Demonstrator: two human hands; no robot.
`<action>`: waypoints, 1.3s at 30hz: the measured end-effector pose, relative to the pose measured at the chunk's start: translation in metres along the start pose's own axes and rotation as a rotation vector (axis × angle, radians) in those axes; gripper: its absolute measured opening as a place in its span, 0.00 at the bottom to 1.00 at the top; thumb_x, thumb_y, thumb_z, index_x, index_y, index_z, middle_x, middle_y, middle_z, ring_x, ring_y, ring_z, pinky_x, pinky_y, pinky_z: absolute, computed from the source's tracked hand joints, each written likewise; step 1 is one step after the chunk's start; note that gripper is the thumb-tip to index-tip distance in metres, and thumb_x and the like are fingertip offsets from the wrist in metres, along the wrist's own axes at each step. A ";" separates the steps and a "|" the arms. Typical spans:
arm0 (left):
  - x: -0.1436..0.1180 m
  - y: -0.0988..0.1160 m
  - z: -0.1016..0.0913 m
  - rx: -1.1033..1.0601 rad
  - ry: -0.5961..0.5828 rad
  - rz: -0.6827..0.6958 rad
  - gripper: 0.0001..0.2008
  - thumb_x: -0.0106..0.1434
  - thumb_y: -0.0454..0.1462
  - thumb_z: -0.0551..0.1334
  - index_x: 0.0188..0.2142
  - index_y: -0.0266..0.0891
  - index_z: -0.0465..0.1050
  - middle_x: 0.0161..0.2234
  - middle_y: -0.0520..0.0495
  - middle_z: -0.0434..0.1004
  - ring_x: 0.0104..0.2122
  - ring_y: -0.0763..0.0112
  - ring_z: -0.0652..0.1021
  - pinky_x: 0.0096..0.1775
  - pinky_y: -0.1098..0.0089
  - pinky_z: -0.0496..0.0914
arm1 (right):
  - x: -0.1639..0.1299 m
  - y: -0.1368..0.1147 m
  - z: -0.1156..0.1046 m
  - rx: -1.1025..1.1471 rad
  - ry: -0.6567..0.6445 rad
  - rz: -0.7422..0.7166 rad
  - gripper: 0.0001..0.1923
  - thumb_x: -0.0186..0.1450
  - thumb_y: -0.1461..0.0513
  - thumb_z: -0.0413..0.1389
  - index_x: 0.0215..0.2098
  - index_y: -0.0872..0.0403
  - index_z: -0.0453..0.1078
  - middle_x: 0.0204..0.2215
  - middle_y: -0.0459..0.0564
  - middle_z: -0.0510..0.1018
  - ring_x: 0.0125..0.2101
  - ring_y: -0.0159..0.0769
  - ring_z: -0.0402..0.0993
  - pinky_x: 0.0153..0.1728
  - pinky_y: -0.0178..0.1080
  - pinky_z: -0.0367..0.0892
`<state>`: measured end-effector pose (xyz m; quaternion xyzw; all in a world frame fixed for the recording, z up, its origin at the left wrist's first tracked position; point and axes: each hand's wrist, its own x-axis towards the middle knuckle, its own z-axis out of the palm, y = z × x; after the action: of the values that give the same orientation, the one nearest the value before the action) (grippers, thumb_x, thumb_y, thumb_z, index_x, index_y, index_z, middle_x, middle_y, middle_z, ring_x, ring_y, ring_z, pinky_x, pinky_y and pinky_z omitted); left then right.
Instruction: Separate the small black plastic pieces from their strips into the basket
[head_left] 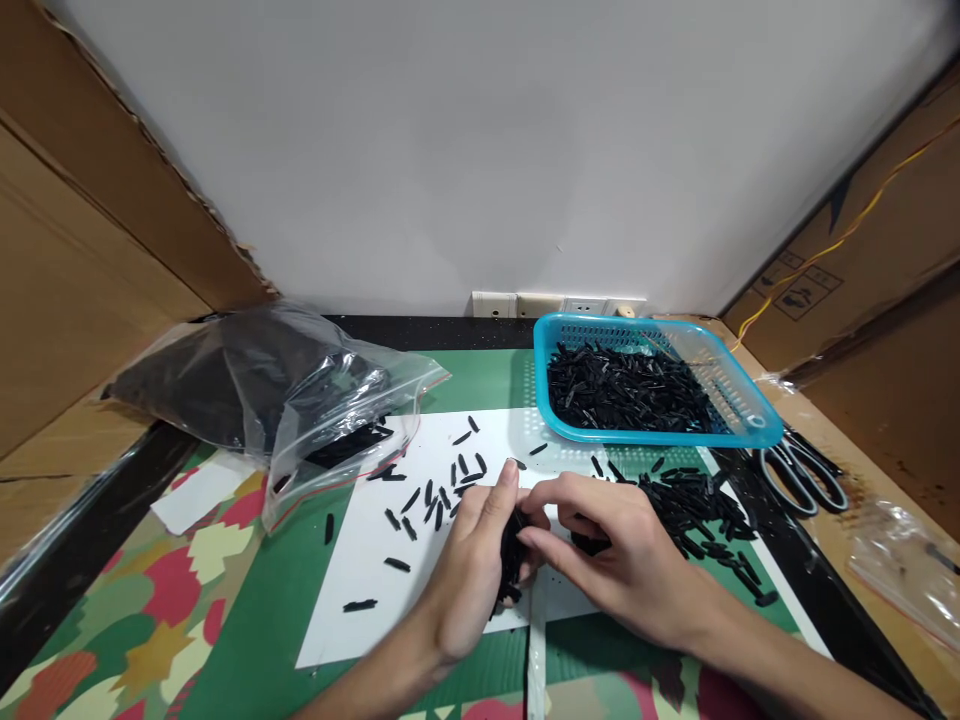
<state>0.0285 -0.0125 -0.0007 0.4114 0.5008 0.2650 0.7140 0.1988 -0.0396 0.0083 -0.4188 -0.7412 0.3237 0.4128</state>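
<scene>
While both hands meet over the white sheet [360, 560], the left hand [472, 570] is curled shut on a bundle of black sticks [512, 560], its thumb pointing up toward twelve o'clock. The right hand [622, 555] comes in from four o'clock, its fingertips [529, 538] pinched together against the same bundle, touching the left fingers.

Loose sticks [435, 495] lie scattered on the sheet from nine to eleven o'clock of the hands, a few apart toward the sheet's left edge. A denser pile [697, 505] lies just beside the right hand at two o'clock, partly on the green mat [255, 610].

At one o'clock, beyond the pile, stands a blue basket [739, 400] with more black sticks in it. Scissors [802, 470] lie at three o'clock, just right of the basket's near corner. A clear zip bag [315, 410] holding dark contents lies at ten o'clock, its mouth touching the sheet.

Cardboard [832, 280] on the right wall bears printed handling symbols; any words with them are too small to read. White sockets [559, 304] sit at twelve o'clock along the wall's foot.
</scene>
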 end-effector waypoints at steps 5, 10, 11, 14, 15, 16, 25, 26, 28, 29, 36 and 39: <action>-0.004 0.003 0.002 -0.061 0.019 -0.040 0.31 0.64 0.66 0.60 0.29 0.40 0.67 0.17 0.56 0.66 0.18 0.75 0.66 0.20 0.77 0.56 | 0.000 0.004 0.001 -0.037 0.130 -0.060 0.05 0.73 0.67 0.59 0.45 0.55 0.77 0.25 0.40 0.73 0.23 0.27 0.61 0.27 0.32 0.59; -0.001 -0.002 0.002 -0.187 -0.016 -0.008 0.30 0.61 0.64 0.65 0.32 0.39 0.68 0.18 0.56 0.68 0.17 0.76 0.64 0.21 0.76 0.57 | 0.000 0.006 -0.002 -0.063 0.167 -0.055 0.04 0.71 0.68 0.60 0.42 0.55 0.78 0.22 0.37 0.62 0.21 0.26 0.54 0.24 0.33 0.53; 0.000 -0.003 0.002 -0.200 -0.019 0.009 0.29 0.60 0.64 0.66 0.33 0.39 0.69 0.18 0.56 0.69 0.18 0.76 0.64 0.21 0.75 0.58 | -0.001 0.006 -0.003 -0.067 0.163 -0.068 0.04 0.71 0.68 0.60 0.42 0.55 0.78 0.22 0.37 0.61 0.21 0.26 0.54 0.24 0.33 0.53; 0.000 -0.004 0.001 -0.189 -0.040 0.051 0.28 0.61 0.61 0.67 0.34 0.39 0.70 0.20 0.56 0.70 0.19 0.76 0.65 0.24 0.74 0.61 | -0.001 0.006 -0.005 -0.085 0.147 -0.125 0.04 0.71 0.69 0.60 0.41 0.56 0.77 0.22 0.37 0.61 0.21 0.26 0.54 0.23 0.33 0.52; 0.000 -0.004 0.001 -0.180 -0.051 0.062 0.27 0.62 0.60 0.67 0.34 0.38 0.70 0.20 0.56 0.69 0.20 0.76 0.66 0.24 0.74 0.62 | -0.001 0.006 -0.006 -0.091 0.138 -0.141 0.03 0.71 0.69 0.60 0.41 0.57 0.76 0.22 0.37 0.61 0.21 0.26 0.54 0.23 0.33 0.52; -0.001 -0.004 0.001 -0.173 -0.062 0.076 0.26 0.64 0.60 0.66 0.34 0.39 0.70 0.20 0.56 0.68 0.20 0.76 0.66 0.25 0.74 0.62 | -0.002 0.006 -0.008 -0.096 0.127 -0.152 0.03 0.71 0.68 0.60 0.41 0.56 0.76 0.23 0.37 0.60 0.21 0.26 0.54 0.23 0.33 0.52; 0.001 -0.001 -0.002 -0.163 -0.199 0.182 0.25 0.73 0.55 0.59 0.27 0.40 0.65 0.20 0.57 0.59 0.21 0.77 0.61 0.26 0.73 0.57 | -0.003 0.006 -0.015 -0.035 0.101 -0.020 0.06 0.72 0.67 0.56 0.46 0.54 0.74 0.22 0.36 0.56 0.20 0.26 0.51 0.21 0.32 0.51; 0.001 -0.001 -0.002 -0.158 -0.195 0.184 0.25 0.73 0.54 0.59 0.27 0.40 0.65 0.21 0.57 0.59 0.21 0.76 0.61 0.26 0.73 0.57 | -0.003 0.006 -0.015 -0.031 0.084 -0.018 0.07 0.73 0.67 0.57 0.48 0.54 0.74 0.22 0.35 0.56 0.19 0.26 0.51 0.20 0.32 0.51; 0.001 0.000 -0.002 -0.135 -0.193 0.200 0.25 0.73 0.55 0.59 0.27 0.40 0.64 0.22 0.56 0.59 0.22 0.76 0.61 0.26 0.73 0.56 | -0.002 0.006 -0.014 -0.042 0.071 -0.045 0.08 0.73 0.66 0.58 0.50 0.55 0.75 0.22 0.35 0.58 0.19 0.25 0.52 0.21 0.31 0.53; 0.001 0.000 -0.002 -0.124 -0.193 0.215 0.25 0.73 0.55 0.59 0.27 0.40 0.63 0.22 0.57 0.58 0.22 0.77 0.60 0.26 0.73 0.56 | -0.001 0.006 -0.013 -0.054 0.077 -0.070 0.08 0.73 0.66 0.59 0.50 0.55 0.76 0.22 0.35 0.59 0.19 0.25 0.53 0.21 0.31 0.54; -0.001 0.003 -0.002 -0.080 -0.234 0.277 0.25 0.75 0.53 0.58 0.26 0.41 0.60 0.22 0.57 0.56 0.21 0.77 0.60 0.25 0.73 0.55 | 0.002 0.007 -0.011 -0.056 0.107 -0.142 0.04 0.74 0.64 0.60 0.42 0.56 0.77 0.22 0.39 0.73 0.18 0.24 0.60 0.21 0.30 0.60; -0.001 0.002 -0.002 -0.054 -0.205 0.272 0.25 0.75 0.52 0.58 0.26 0.41 0.60 0.23 0.57 0.55 0.22 0.77 0.60 0.25 0.73 0.56 | 0.002 0.006 -0.012 -0.067 0.091 -0.139 0.03 0.74 0.65 0.59 0.42 0.55 0.76 0.24 0.41 0.76 0.18 0.24 0.62 0.22 0.30 0.61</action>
<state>0.0264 -0.0118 0.0010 0.4809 0.3578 0.3293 0.7296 0.2112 -0.0337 0.0093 -0.3943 -0.7593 0.2499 0.4534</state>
